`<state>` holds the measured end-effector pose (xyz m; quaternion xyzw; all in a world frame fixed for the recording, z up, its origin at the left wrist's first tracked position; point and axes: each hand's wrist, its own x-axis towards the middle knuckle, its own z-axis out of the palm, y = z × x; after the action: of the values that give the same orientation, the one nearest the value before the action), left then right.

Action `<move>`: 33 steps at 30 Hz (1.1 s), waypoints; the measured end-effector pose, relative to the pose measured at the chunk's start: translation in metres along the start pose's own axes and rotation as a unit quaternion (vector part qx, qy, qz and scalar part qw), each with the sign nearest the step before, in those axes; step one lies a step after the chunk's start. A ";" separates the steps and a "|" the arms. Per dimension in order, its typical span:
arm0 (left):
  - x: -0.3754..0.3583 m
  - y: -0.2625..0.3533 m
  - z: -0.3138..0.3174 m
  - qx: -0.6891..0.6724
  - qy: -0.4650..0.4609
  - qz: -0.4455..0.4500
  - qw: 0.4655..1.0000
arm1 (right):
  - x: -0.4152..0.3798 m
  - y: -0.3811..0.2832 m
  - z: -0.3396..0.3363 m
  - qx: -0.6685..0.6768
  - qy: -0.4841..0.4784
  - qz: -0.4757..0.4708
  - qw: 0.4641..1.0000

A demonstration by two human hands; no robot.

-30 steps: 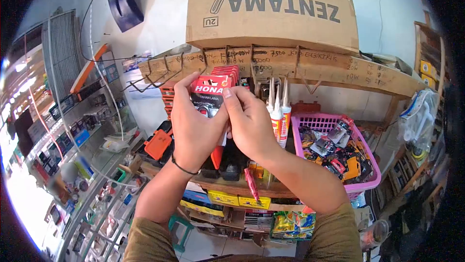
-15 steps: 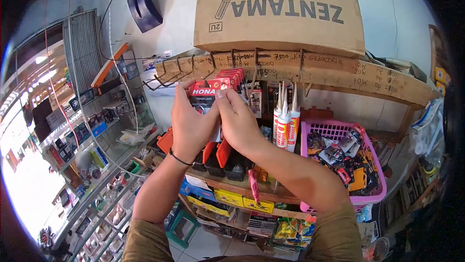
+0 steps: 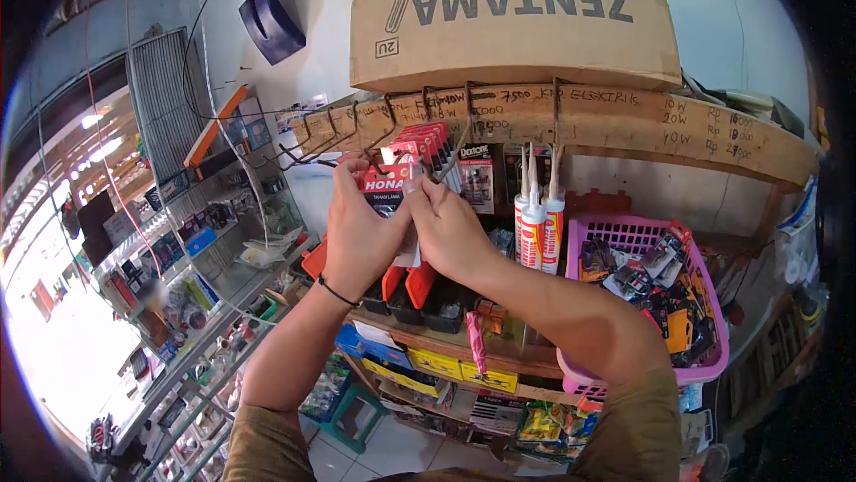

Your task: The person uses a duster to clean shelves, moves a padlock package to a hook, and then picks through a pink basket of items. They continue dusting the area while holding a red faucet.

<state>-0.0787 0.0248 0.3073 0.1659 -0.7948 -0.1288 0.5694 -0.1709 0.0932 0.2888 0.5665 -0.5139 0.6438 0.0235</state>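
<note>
Both hands are raised to a red and black carded packet [image 3: 384, 189] with "HONA" printed on it. My left hand [image 3: 358, 234] grips its left side and my right hand [image 3: 448, 225] pinches its right edge. The packet's top sits at a metal hook [image 3: 379, 158] under the wooden shelf board [image 3: 624, 121]. A row of matching red packets [image 3: 430, 144] hangs from the hook just behind it. A black cord circles my left wrist.
A "ZENTAMA" cardboard box [image 3: 513, 18] rests on the shelf board. White sealant tubes [image 3: 538, 223] hang to the right, beside a pink basket [image 3: 615, 237] full of packaged goods. Black and orange items fill the lower shelf. A glass display counter [image 3: 178, 304] stands at left.
Both hands have lifted the packet up and slightly left toward the hook under the shelf; the view has tilted with them.
</note>
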 end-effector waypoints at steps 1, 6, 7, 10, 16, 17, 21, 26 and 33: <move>-0.001 0.000 0.001 -0.002 0.000 0.000 1.000 | -0.001 -0.002 -0.001 0.042 -0.014 0.020 0.999; 0.002 -0.001 0.005 0.003 -0.001 0.015 1.000 | 0.007 0.021 0.000 0.008 -0.010 -0.022 1.000; 0.002 -0.003 0.007 0.015 0.001 0.019 1.000 | 0.008 0.023 0.000 -0.006 -0.004 -0.024 1.000; 0.003 -0.010 0.014 0.012 0.002 0.017 1.000 | 0.006 0.017 -0.003 0.031 -0.012 0.005 0.999; 0.006 -0.014 0.021 0.012 0.003 0.029 1.000 | 0.014 0.023 -0.009 -0.012 -0.003 0.046 0.999; 0.007 -0.014 0.021 0.013 0.004 0.029 1.000 | 0.015 0.021 -0.010 -0.031 0.007 0.049 0.998; 0.009 -0.012 0.024 -0.024 -0.024 -0.008 0.999 | 0.019 0.034 -0.007 -0.018 0.042 0.010 0.999; 0.010 -0.015 0.029 -0.012 -0.006 0.011 1.000 | 0.019 0.036 -0.010 -0.030 0.059 -0.004 0.998; 0.010 -0.013 0.030 -0.030 -0.012 -0.011 0.999 | 0.014 0.042 -0.009 0.005 0.057 -0.005 0.998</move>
<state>-0.1089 0.0093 0.3015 0.1554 -0.7954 -0.1609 0.5633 -0.2077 0.0716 0.2741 0.5317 -0.5055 0.6775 0.0525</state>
